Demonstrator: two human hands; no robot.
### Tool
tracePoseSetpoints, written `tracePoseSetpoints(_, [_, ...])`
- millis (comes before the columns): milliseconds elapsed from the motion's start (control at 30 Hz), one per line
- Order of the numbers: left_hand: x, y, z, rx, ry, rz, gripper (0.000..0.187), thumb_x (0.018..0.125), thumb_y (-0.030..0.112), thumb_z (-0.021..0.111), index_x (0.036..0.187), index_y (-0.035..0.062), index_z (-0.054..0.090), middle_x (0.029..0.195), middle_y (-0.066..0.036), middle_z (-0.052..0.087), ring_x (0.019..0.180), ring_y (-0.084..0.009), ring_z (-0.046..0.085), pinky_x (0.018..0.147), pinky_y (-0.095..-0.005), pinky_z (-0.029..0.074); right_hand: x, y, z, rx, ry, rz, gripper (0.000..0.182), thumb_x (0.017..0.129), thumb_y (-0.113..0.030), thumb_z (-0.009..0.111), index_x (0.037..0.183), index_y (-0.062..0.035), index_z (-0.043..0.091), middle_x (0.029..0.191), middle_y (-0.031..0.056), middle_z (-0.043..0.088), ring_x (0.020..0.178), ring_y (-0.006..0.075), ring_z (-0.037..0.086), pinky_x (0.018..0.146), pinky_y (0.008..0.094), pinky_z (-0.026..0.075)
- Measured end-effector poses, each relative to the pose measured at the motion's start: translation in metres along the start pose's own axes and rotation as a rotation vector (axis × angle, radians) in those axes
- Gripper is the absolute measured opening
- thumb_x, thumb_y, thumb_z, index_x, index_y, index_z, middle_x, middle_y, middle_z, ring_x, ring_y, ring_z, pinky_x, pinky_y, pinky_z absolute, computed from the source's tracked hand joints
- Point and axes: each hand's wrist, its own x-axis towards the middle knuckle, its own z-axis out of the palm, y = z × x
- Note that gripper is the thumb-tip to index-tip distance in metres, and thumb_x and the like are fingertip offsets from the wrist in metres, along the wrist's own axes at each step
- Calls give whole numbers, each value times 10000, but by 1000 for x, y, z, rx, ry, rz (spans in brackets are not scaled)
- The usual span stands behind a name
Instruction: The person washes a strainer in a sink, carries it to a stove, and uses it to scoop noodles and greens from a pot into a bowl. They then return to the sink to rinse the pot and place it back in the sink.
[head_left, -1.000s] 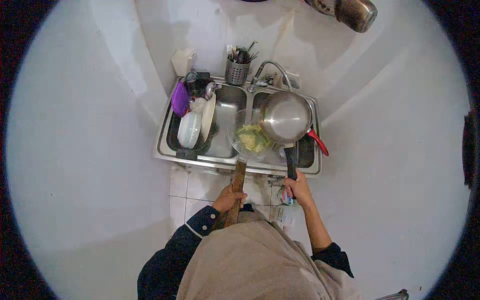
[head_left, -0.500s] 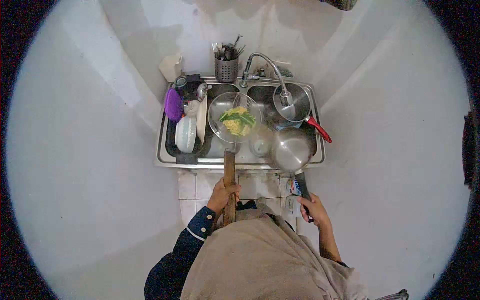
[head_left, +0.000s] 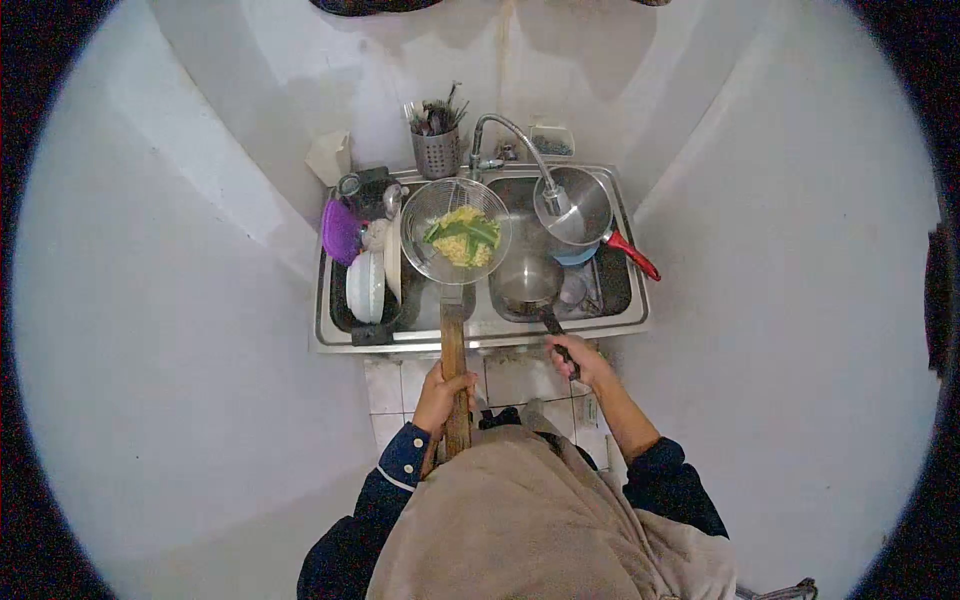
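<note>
My left hand is wrapped round the flat wooden handle of a wire strainer, which hangs over the middle of the sink. Yellow noodles and leafy greens lie in its mesh. My right hand grips the black handle of a metal saucepan, whose bowl is lowered into the right basin, just right of the strainer. Behind it a red-handled pan rests across the basin under the tap.
The left basin holds white bowls and other dishes beside a purple scrubber. A cutlery holder stands behind the sink, with a small tray right of the tap. Walls close in on both sides.
My right hand has moved the saucepan left and forward, from over the front right edge into the right basin. The strainer stays in my left hand, and the view has shifted slightly.
</note>
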Motion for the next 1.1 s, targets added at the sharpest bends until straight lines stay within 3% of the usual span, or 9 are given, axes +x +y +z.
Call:
tracePoseSetpoints(267, [8, -8, -6, 8, -57, -34, 210, 781, 117, 629, 920, 41, 492, 679, -45, 542, 515, -150, 545, 482, -284, 488, 49, -3, -15, -68, 12, 1, 217, 871, -279, 524, 767, -93, 488, 523, -3, 456, 355, 106, 377, 325, 250, 312])
tracePoseSetpoints(367, [10, -15, -7, 2, -46, -23, 216, 783, 130, 629, 921, 39, 491, 674, -43, 540, 533, -148, 547, 488, -281, 483, 55, -5, -15, -62, 54, -17, 304, 834, -330, 540, 665, -78, 514, 491, 23, 477, 361, 134, 441, 336, 259, 338])
tracePoseSetpoints(467, [16, -21, -10, 54, -90, -11, 224, 782, 139, 633, 924, 39, 493, 673, -43, 542, 551, -146, 550, 488, -280, 482, 67, -1, -13, -262, 221, -74, 345, 820, -362, 566, 696, -41, 541, 514, 65, 533, 372, 166, 498, 362, 293, 399])
tracePoseSetpoints(567, [14, -15, -8, -8, -78, -18, 209, 771, 34, 614, 933, 6, 486, 737, -70, 554, 570, -159, 551, 504, -304, 499, 66, 0, -8, -880, 439, -113, 323, 838, -338, 574, 837, -15, 558, 664, 124, 600, 529, 243, 597, 507, 369, 484])
tracePoseSetpoints(667, [14, -10, -7, 9, -105, -64, 210, 770, 12, 604, 940, 1, 480, 743, -76, 557, 568, -169, 555, 506, -305, 500, 64, 12, -5, -1460, 730, -432, 399, 813, -355, 601, 892, 35, 569, 782, 217, 626, 705, 337, 629, 657, 431, 493])
tracePoseSetpoints(767, [26, -29, -16, 1, -210, -92, 207, 781, 8, 599, 946, -1, 475, 750, -80, 560, 581, -173, 565, 511, -313, 506, 60, 19, -9, -1466, 772, -452, 420, 798, -353, 615, 935, 41, 573, 823, 242, 619, 829, 385, 606, 723, 463, 477])
tracePoseSetpoints(867, [34, -42, -18, -8, -238, -80, 190, 793, 20, 598, 936, -3, 475, 761, -82, 561, 603, -169, 573, 510, -314, 511, 50, 13, -3, -1541, 743, -296, 398, 780, -329, 632, 926, 37, 580, 844, 236, 615, 850, 373, 596, 746, 453, 474])
tracePoseSetpoints(967, [32, -40, -14, -59, -219, -133, 183, 798, 32, 602, 928, 4, 476, 730, -75, 557, 580, -160, 569, 501, -304, 511, 33, 7, 7, -1687, 729, -422, 356, 766, -286, 644, 926, 29, 599, 870, 231, 608, 887, 361, 574, 780, 436, 466])
tracePoseSetpoints(1100, [28, -24, -10, 2, -235, -142, 185, 799, 36, 607, 922, 12, 471, 729, -72, 555, 581, -151, 565, 496, -293, 508, 23, 9, 17, -1514, 895, -726, 292, 765, -232, 635, 932, 7, 624, 882, 202, 607, 895, 345, 561, 780, 420, 460])
